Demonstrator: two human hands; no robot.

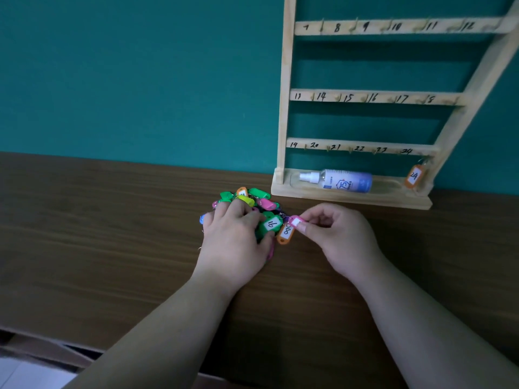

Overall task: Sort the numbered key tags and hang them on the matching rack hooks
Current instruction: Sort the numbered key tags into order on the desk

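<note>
A heap of coloured key tags (254, 202) lies on the wooden table (112, 234) left of the rack's base. My left hand (236, 242) rests on the heap, thumb and fingers on a green tag marked 16 (271, 224). An orange tag marked 8 (286, 233) lies beside it. My right hand (339, 234) pinches a pink tag (295, 221) between thumb and forefinger at the heap's right edge. The wooden rack (365, 96) stands against the teal wall, its rails numbered 7 to 24. One orange tag marked 24 (413, 176) hangs on the bottom right hook.
A white and blue spray bottle (339, 180) lies on its side in the tray of the rack's base (351, 199). The table's near edge runs along the lower left, with pale floor below it.
</note>
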